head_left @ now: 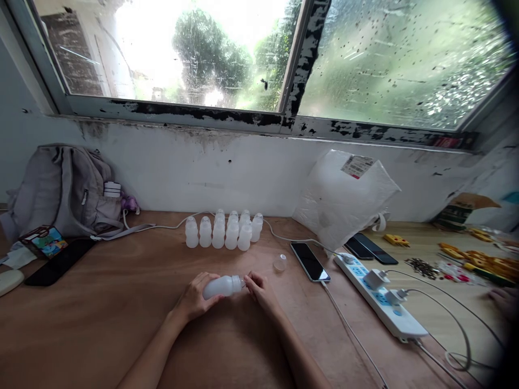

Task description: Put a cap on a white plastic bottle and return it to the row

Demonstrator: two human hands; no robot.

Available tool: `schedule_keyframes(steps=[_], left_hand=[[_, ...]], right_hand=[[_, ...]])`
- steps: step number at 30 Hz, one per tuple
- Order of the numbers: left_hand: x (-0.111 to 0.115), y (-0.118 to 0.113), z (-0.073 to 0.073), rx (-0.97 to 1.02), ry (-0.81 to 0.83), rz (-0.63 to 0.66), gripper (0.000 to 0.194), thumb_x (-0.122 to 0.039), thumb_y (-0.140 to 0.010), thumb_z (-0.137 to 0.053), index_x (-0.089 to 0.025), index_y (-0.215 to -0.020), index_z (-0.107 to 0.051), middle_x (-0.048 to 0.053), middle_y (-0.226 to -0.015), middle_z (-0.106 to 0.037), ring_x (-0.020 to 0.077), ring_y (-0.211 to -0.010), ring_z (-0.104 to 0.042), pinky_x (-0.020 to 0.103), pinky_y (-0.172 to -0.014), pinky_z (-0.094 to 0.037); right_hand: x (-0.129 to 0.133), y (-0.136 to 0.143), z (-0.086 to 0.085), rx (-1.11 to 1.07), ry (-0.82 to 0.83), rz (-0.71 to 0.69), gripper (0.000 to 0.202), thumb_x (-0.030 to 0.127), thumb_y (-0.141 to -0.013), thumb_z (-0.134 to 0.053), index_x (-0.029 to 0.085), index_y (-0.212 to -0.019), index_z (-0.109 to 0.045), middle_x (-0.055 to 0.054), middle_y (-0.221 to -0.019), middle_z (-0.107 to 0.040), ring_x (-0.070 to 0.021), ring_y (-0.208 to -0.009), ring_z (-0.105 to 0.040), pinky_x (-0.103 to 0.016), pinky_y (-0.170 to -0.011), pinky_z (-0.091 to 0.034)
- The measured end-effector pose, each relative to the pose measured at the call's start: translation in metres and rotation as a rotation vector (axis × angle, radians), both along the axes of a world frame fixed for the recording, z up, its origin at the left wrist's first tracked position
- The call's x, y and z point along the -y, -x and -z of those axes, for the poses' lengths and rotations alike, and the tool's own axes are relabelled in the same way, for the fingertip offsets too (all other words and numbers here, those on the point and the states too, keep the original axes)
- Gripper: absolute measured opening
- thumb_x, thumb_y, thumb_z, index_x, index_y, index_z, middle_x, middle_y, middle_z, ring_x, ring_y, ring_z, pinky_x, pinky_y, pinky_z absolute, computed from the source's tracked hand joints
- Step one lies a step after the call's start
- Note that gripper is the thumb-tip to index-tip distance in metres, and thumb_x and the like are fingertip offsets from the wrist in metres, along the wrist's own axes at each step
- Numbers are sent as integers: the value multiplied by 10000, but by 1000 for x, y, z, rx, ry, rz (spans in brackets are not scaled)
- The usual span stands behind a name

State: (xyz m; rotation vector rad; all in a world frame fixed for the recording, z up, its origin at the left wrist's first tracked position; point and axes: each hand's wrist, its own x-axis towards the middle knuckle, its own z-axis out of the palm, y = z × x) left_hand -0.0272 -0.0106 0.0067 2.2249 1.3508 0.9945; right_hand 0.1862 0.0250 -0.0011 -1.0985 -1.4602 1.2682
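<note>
My left hand [198, 296] is wrapped round a frosted white baby bottle [218, 287]. The bottle lies tilted nearly on its side above the table, its threaded neck pointing right. At that open end, the fingers of my right hand [258, 289] pinch a small translucent piece that I cannot clearly make out. A clear cap [279, 263] rests on the table beyond my right hand. Several similar frosted bottles [219, 233], with caps on, stand upright in a group near the wall.
A phone [310, 261] on a cable and a power strip [381, 297] with chargers lie right. Behind them leans a white plastic bag [344, 194]. A grey backpack [60, 189] and a black slab [60, 262] are left. Another person's hand [505, 300] shows at far right.
</note>
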Motion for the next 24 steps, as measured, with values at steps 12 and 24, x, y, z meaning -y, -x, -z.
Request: schedule_keyframes(steps=[12, 24], left_hand=[[2, 0, -3, -42, -25, 11, 362, -391, -726, -547, -202, -1032, -510, 61, -935, -576, 199, -870, -542, 322, -769, -449], [1, -7, -6, 178, 140, -39, 318, -406, -717, -547, -189, -951, -542, 47, -899, -602, 183, -803, -561, 289, -720, -453]], right_hand=[[0, 1, 3, 24, 28, 7, 400, 494, -725, -499, 177, -489, -435, 66, -343, -355, -60, -302, -290, -204, -338, -191], [3, 6, -5, -231, 138, 10, 335, 500, -635, -599, 175, -625, -519, 44, -491, -495, -68, -358, -410, -182, -341, -302]])
